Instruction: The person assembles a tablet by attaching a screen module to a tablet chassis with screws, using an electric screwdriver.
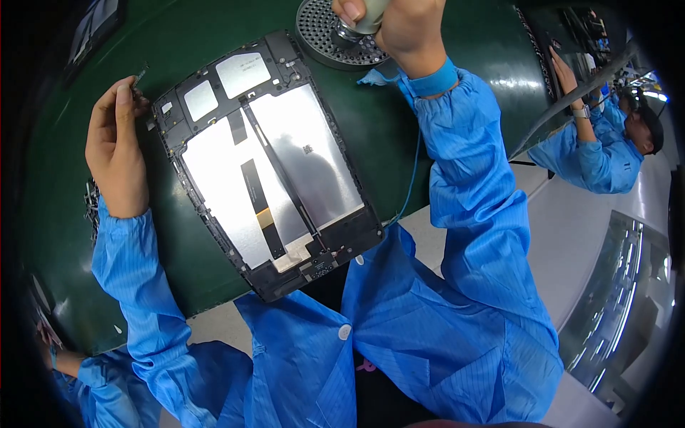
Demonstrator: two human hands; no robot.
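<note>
Dark green tabletop [492, 39]: From my remote seat I see it spread beneath the left hand [118, 146] and the right hand [407, 32].
Black-framed rectangular tablet body with silvery metal panels [275, 171]: It lies slanted between the two grips, panels up, its far left corner just beside the left hand, its nearest corner jutting past the tabletop's near edge.
Left grip: I have it pinching a small, thin, dark piece [142, 74]; whether it also touches the tablet body, I cannot tell.
Right grip: I have it wrapped around a pale cylinder with a shiny metal collar [373, 16].
Round grey metal dish dotted with holes [314, 32]: Directly below the right grip, the collar low over it; contact I cannot make out.
Pale cylinder: Inside the right grip, partly covered.
Heap of small dark parts [92, 207]: Beside the left wrist, outward.
Bright blue wristband [434, 80]: Just behind the right grip.
Small piece: At the left grip's far tip, too small for me to identify.
</note>
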